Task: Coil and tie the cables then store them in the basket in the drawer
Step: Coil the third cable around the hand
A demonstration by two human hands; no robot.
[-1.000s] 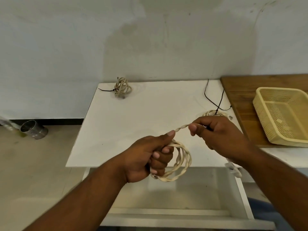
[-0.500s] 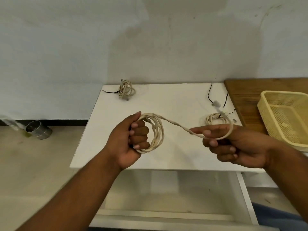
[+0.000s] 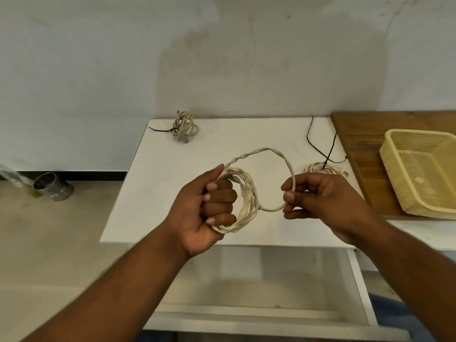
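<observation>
- Above the front edge of the white bench, in the head view, the left hand is clenched around a coil of cream twisted cable; its fingers curl through the turns and the thumb lies along the top
- Just to the right, the right hand pinches the free length of that same cable between thumb and fingers, so that a fresh loop arcs up from the coil, over, and back down to its lower edge
- By my reading, the step in hand is laying one more turn onto the coil; it should go well if the new loop is matched to the size of the turns already held, brought flat against them and tucked under the left thumb before the right hand slides along for more; the twisted strands look apt to kink, so a slight roll between the right thumb and fingers may help the turn lie
- Further back on the bench a tied bundle sits near the wall, a dark cord trailing from it; another pale coil lies just beyond the right hand, with a loose black cord running to it
- To the right a yellow mesh basket rests on a wooden top, not yet in the drawer, which stands pulled open below the bench's front edge
- Around all this: a pale, scuffed wall; a beige floor; a metal can lying on its side by the dark skirting at the left
</observation>
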